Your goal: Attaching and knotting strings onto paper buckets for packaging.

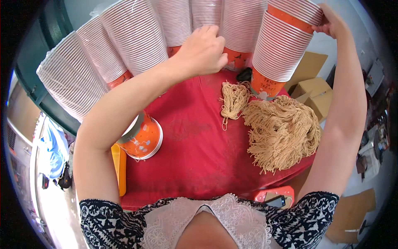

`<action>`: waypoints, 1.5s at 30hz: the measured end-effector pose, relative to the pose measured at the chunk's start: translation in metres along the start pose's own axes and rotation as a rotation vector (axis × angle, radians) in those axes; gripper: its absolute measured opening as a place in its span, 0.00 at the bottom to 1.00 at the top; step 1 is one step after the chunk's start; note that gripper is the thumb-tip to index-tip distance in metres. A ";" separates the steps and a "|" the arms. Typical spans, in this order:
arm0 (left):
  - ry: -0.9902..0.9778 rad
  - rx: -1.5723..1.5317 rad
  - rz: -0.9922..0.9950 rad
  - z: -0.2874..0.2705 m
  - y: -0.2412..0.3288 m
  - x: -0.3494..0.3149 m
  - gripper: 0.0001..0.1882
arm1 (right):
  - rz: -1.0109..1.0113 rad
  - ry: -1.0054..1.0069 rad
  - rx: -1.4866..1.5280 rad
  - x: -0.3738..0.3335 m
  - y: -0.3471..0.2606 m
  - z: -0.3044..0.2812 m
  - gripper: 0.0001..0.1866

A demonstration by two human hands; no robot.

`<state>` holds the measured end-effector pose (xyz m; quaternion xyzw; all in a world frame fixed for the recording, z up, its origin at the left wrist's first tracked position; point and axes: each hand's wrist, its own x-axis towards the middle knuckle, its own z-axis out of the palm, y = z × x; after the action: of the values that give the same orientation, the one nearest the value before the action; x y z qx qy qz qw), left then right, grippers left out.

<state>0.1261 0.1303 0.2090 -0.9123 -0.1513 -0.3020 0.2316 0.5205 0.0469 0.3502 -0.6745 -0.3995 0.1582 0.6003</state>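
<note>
My right hand (332, 24) reaches up at the far right, its fingers closed on the rim side of a tall stack of nested orange buckets (282, 47) with white rims. Near the top of that stack an orange band shows where upper buckets sit raised above the rest. My left hand (206, 52) is curled into a fist in front of the wrapped bucket stacks at the back. Whatever its fingers hold, if anything, is hidden. Below my left forearm, an orange bucket (143, 137) with a white rim rests rim-down, tilted, on the red cloth (188, 137).
Several plastic-wrapped bucket stacks (132, 35) line the back and left. A big heap of tan cords (286, 133) lies at the right, with a smaller tied bundle (234, 99) beside it. A yellow tray (120, 170), a phone (277, 201) and cardboard boxes (317, 97) stand around.
</note>
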 end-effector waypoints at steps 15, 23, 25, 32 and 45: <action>-0.389 -1.898 -1.071 0.074 0.084 0.010 0.53 | 0.056 -0.077 0.182 -0.141 0.048 -0.053 0.25; -0.240 -2.220 -1.067 0.089 0.140 -0.011 0.47 | -0.138 0.082 0.274 -0.224 0.095 -0.049 0.15; -0.081 -2.363 -1.178 0.073 0.157 0.002 0.40 | -0.150 0.055 0.290 -0.271 0.077 -0.043 0.25; 0.511 -2.482 -0.909 0.097 0.139 -0.038 0.35 | -0.143 0.340 0.325 -0.350 0.060 0.024 0.26; 0.777 -2.320 -0.633 0.162 0.003 -0.115 0.24 | -0.921 -0.570 -0.322 -0.294 0.145 0.134 0.42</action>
<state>0.1167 0.1950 0.0213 -0.3538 0.0687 -0.5464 -0.7560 0.2931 -0.0704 0.1054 -0.4441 -0.8182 -0.0072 0.3651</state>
